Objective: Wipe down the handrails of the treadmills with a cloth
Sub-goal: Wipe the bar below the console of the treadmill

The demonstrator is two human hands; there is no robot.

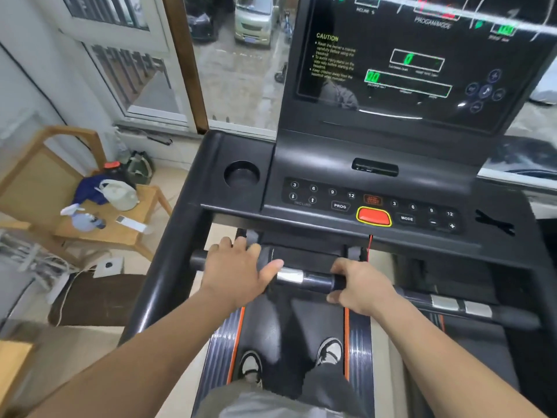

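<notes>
both hands on the front bar, cloth not plainly in sight

the person stands on the belt (304, 321) of the treadmill, facing the console (373, 203). the front handrail (316, 281) lies straight ahead of them, its long axis running left to right across the body and dropping a little toward the right. both hands are already on it, close together near its middle, with a silver grip plate (290, 276) showing between them.

the left hand (238, 268) lies over the bar with its fingers (241, 244) spread and fairly straight across the top, thumb stretched out along the rail toward the plate; it presses rather than clasps. the right hand (360, 286) is wrapped round the bar, fingers curled over the top and thumb tucked beneath.

a dark patch at the thumb side of the left palm may be a cloth, but it cannot be told apart from the black bar. the only clear fabric is a blue cloth (87, 188) on the wooden chair (120, 233) well off to the left, beside a spray bottle (77, 214).

judged from this, the wipe turns on sliding along the rail's length. the left hand is nearer the untouched left end and the left side rail (168, 267); the right hand is nearer the long stretch running out to the right.
</notes>
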